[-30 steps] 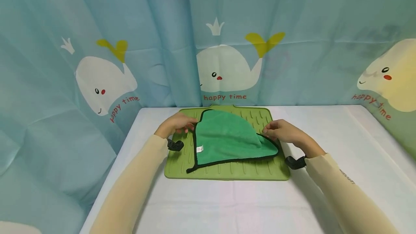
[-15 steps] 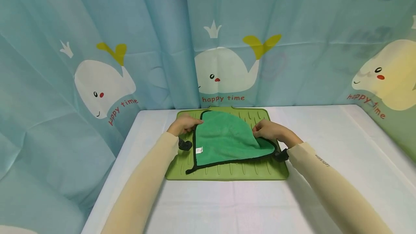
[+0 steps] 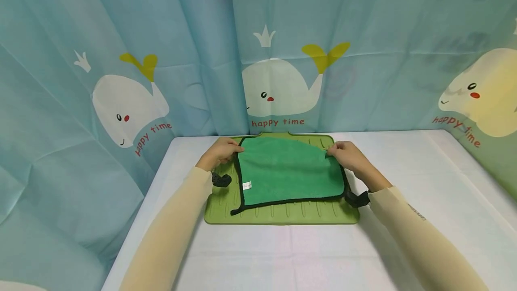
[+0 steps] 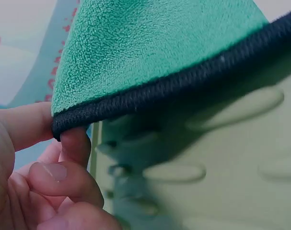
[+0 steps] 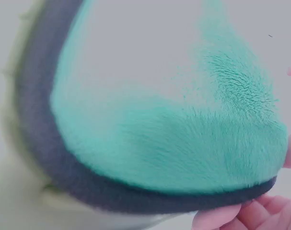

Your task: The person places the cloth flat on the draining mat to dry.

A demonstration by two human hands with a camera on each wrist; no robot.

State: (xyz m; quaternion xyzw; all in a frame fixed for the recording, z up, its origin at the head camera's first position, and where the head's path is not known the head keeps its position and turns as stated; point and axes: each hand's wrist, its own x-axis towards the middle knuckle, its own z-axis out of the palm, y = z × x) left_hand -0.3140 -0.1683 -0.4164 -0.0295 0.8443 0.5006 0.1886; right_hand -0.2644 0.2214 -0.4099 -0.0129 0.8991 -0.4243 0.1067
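Observation:
A green cloth (image 3: pixel 288 169) with a black bound edge lies over a green ribbed mat (image 3: pixel 282 215). My left hand (image 3: pixel 221 151) pinches the cloth's far left corner between thumb and finger. In the left wrist view, the black edge (image 4: pixel 145 97) rises off the mat toward the fingers (image 4: pixel 71 177). At the far right corner, my right hand (image 3: pixel 350 156) pinches the cloth as well; in the right wrist view, the fingertips (image 5: pixel 255 213) show at the black hem. A small white tag (image 3: pixel 247 185) sits near the left edge, and a black loop (image 3: pixel 237 211) sticks out at the near left corner.
The mat lies on a white-covered table (image 3: pixel 258 255). Behind it and on the left hangs a light blue curtain (image 3: pixel 194 57) printed with white whales. Each wrist wears a black strap with a small camera, such as the left one (image 3: pixel 221 180).
My right hand has taken hold of the far right part of the cloth and pulled it out to the right, opening its fold. My left hand now grips the far left corner and has shifted left.

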